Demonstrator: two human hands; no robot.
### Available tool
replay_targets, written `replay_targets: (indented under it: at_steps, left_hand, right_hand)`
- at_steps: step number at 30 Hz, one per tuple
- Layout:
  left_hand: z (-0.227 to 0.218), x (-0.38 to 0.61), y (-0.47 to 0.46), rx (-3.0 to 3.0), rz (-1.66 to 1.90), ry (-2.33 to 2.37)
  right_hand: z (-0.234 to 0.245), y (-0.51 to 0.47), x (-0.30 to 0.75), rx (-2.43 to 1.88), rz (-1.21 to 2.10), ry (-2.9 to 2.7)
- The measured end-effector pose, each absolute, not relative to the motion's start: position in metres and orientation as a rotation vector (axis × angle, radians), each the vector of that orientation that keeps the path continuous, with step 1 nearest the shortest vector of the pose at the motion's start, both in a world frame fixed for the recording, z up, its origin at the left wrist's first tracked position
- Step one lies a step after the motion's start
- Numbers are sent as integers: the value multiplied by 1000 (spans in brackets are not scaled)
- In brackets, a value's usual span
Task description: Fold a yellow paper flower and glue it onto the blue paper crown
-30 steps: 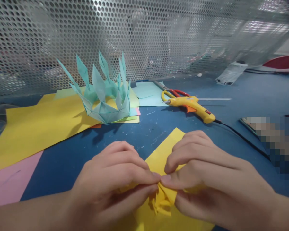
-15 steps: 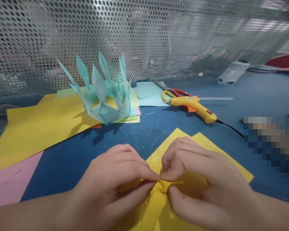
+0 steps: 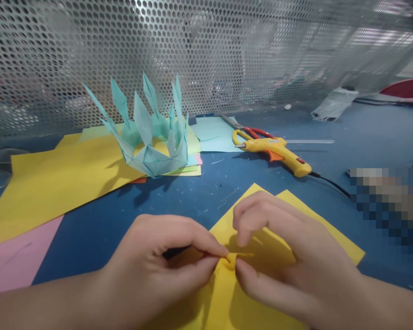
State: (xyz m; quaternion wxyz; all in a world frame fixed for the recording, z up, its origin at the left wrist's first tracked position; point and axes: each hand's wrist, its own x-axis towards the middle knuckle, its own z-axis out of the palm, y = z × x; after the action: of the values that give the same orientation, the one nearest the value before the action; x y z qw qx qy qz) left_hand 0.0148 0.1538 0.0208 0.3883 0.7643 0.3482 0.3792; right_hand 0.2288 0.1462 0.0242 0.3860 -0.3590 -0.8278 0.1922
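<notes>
Left fingers (image 3: pixel 196 233): pinching small folded yellow paper (image 3: pixel 231 258)
Right fingers (image 3: pixel 258 215): wide apart, thumb (image 3: pixel 250 277) beside it (contact unclear)
Flat yellow sheets (image 3: pixel 223 228): beneath both

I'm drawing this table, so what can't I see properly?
Head view:
Folded yellow piece: partly hidden by the left hand.
Pink sheet: cut off by the left edge.
Scissors: handles partly behind the glue gun.
Something at right: covered by pixel blocks.
Things beyond the metal mesh: too blurred.
</notes>
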Motion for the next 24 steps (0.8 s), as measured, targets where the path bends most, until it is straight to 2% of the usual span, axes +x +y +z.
replay_targets:
  at_steps: [6,13,24]
  left_hand:
    - [19,16,151,2023,1009,1028]
    - [23,17,146,2190,1123,994]
    - [11,16,151,1852,1216,898]
  right_hand:
    - [27,144,232,-914,398,-2064]
    - [31,144,230,-995,734,-2049]
    - [22,152,222,-1199,1172,-1715]
